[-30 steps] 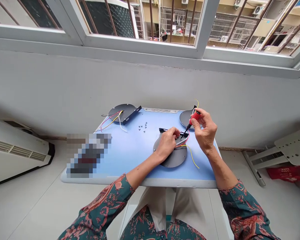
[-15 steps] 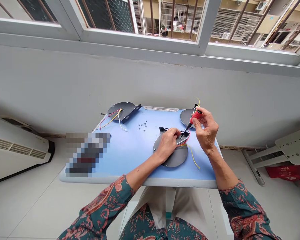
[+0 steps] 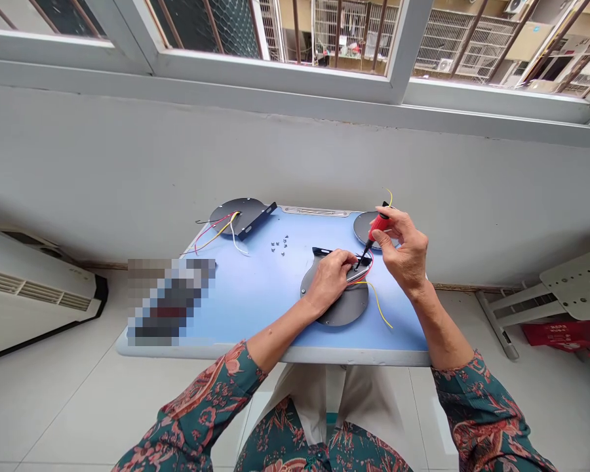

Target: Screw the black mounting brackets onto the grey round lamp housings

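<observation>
A dark round plate [image 3: 344, 308] with a raised bracket edge lies near the front of the blue table. My left hand [image 3: 330, 276] rests on it, fingers bent together near the bracket; what they pinch, if anything, is hidden. My right hand [image 3: 404, 249] grips a red-handled screwdriver [image 3: 378, 227], whose black shaft slants down to the plate beside my left fingertips. Red, white and yellow wires [image 3: 381, 308] come out from the plate, the yellow one trailing right over the table.
A second wired round plate [image 3: 240, 216] lies at the back left, a third [image 3: 366, 229] behind my right hand. Several small screws [image 3: 282, 244] lie mid-table [image 3: 255, 288]. A blurred patch [image 3: 172, 308] covers the left side. A wall and window stand behind.
The screwdriver handle has tilted a little to the left and stands more upright, with my right hand turned along with it. My left hand stays in place on the plate.
</observation>
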Available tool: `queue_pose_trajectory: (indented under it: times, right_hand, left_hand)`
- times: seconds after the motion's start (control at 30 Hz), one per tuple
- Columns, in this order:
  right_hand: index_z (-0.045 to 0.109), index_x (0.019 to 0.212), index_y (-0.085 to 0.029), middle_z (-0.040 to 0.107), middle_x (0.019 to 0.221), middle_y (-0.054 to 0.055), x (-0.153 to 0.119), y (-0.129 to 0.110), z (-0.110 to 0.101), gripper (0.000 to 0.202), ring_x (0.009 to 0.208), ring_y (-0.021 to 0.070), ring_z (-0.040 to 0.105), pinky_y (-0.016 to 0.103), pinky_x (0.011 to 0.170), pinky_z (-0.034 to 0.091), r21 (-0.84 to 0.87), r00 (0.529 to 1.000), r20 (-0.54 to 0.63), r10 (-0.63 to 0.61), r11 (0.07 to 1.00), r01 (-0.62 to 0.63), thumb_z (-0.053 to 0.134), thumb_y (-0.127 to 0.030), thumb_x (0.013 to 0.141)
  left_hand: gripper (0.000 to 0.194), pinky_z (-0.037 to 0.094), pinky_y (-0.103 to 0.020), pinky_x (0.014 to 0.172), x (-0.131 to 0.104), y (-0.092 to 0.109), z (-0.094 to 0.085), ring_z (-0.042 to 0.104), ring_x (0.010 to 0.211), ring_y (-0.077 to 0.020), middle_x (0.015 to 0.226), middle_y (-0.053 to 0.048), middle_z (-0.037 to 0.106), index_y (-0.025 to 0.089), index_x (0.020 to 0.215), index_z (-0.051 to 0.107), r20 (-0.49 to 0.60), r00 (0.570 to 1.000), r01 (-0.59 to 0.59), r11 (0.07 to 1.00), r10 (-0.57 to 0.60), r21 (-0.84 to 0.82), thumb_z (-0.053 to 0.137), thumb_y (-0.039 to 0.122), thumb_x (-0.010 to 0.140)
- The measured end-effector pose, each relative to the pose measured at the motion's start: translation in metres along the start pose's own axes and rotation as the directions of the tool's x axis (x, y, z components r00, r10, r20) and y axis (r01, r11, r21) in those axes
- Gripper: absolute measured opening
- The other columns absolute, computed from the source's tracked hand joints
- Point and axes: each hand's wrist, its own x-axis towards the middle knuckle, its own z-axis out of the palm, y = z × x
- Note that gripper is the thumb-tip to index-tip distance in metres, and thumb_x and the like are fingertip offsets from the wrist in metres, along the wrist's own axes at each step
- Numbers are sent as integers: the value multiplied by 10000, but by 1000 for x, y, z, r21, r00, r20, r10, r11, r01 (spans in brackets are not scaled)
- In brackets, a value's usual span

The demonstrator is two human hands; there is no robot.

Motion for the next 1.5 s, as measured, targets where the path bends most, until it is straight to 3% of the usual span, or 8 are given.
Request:
queue_pose_trajectory:
  times: [0.43, 0.6, 0.77, 0.87, 1.07, 1.17, 1.33, 1.5]
  right_hand:
    - [627, 1086, -261, 710, 843, -2, 27, -9, 3, 281, 788, 203, 690, 362, 772, 586, -88, 968, 245, 56, 995, -36, 681, -205, 815]
    - [617, 1068, -245, 679, 786, -30, 39, 3, 0, 299, 709, 160, 668, 329, 707, 572, 181, 924, 366, 110, 966, -186, 644, -179, 777]
    - [584, 1132, -237, 711, 830, 1, 47, 22, -4, 306, 766, 182, 698, 385, 740, 594, 493, 817, 576, -26, 809, -322, 683, -308, 852]
    - [598, 1212, -247, 736, 946, 24, 40, 17, -1, 342, 812, 179, 708, 401, 816, 596, 402, 859, 509, 53, 868, -291, 664, -357, 895]
    - [765, 1080, -268, 710, 928, 30, 28, -6, 0, 263, 809, 191, 658, 357, 773, 590, -78, 987, 134, 88, 994, -78, 755, -285, 817]
    - [783, 1004, -252, 688, 839, 5, 36, -7, -6, 254, 723, 167, 657, 366, 773, 596, 28, 962, 260, 88, 995, -99, 701, -175, 776]
    - [745, 1102, -214, 750, 908, 23, 46, -4, -12, 330, 859, 186, 734, 385, 829, 620, 356, 817, 572, 74, 875, -328, 635, -220, 791]
    - [776, 1069, -226, 755, 961, 40, 36, -15, -4, 275, 871, 182, 706, 363, 837, 606, 59, 955, 245, 166, 981, -186, 718, -264, 803]
  left_hand:
    - [140, 499, -264, 792, 12, 8, -4, 695, 825, -176, 869, 5, 787, 217, 848, 774, 95, 987, 141, 986, -134, -83, 666, 137, 885]
    - [75, 492, -256, 786, 13, 5, -3, 708, 825, -170, 873, 7, 799, 221, 850, 794, 81, 984, 170, 975, -159, -145, 741, 169, 839]
    - [82, 490, -257, 801, 13, 3, -1, 718, 842, -170, 899, -4, 815, 215, 874, 813, 66, 987, 154, 978, -146, -139, 731, 203, 872]
    - [86, 486, -264, 782, 14, 3, 0, 712, 802, -172, 858, -6, 814, 216, 868, 826, 40, 984, 174, 981, -171, -86, 741, 222, 875]
    - [81, 511, -270, 841, 14, 2, 0, 730, 842, -183, 923, -26, 825, 222, 862, 837, 31, 993, 119, 988, -116, -99, 756, 225, 862]
    - [112, 511, -265, 833, 14, 0, 1, 728, 859, -178, 955, -10, 827, 241, 912, 838, 45, 991, 128, 981, -123, -144, 738, 228, 864]
    - [145, 463, -243, 700, 15, -1, 2, 650, 722, -149, 760, 14, 773, 205, 846, 819, 67, 987, 153, 984, -146, -97, 733, 321, 865]
    - [177, 415, -245, 668, 16, 0, 3, 571, 652, -126, 682, 21, 720, 192, 770, 793, 53, 991, 129, 990, -126, -60, 720, 322, 866]
